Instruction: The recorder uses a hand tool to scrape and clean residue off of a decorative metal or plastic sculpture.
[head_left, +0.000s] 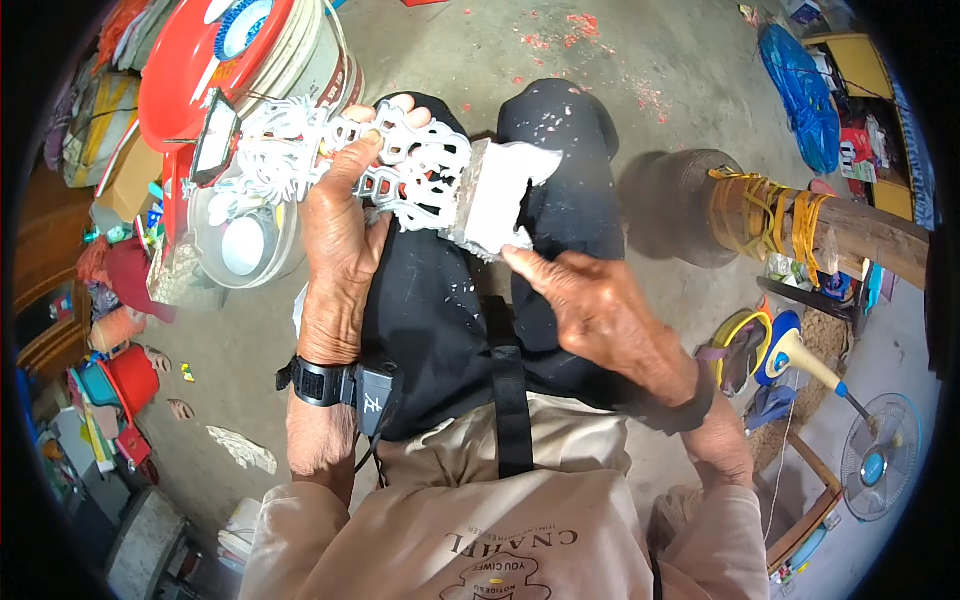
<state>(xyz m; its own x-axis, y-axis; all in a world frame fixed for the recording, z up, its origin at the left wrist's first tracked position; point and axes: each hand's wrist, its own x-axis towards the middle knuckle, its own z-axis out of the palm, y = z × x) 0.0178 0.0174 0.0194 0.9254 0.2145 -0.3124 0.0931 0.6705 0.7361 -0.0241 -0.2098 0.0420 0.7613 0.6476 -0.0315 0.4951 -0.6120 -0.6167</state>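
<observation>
My left hand (341, 195) grips a white openwork piece (424, 169), cut through with rows of holes, above my left thigh. Its left end is a tangle of thin white loops (281, 142). At the right end sits a white, sheet-like section (510, 195) with a greyish band and ragged edges. The index fingertip of my right hand (600, 307) meets the lower corner of that section; whether the thumb pinches it is hidden. Beyond the loops is a dark-edged rectangular panel (216, 139). White flecks dot my dark trousers (420, 300).
A red basin (180, 82) tops a white bucket (319, 71) at upper left, above a clear plastic tub (247, 240). On the right, a wooden beam (847, 225) bound with yellow strap meets a dark rounded object (686, 206). A fan (874, 465) stands lower right. Red scraps (581, 30) litter the floor.
</observation>
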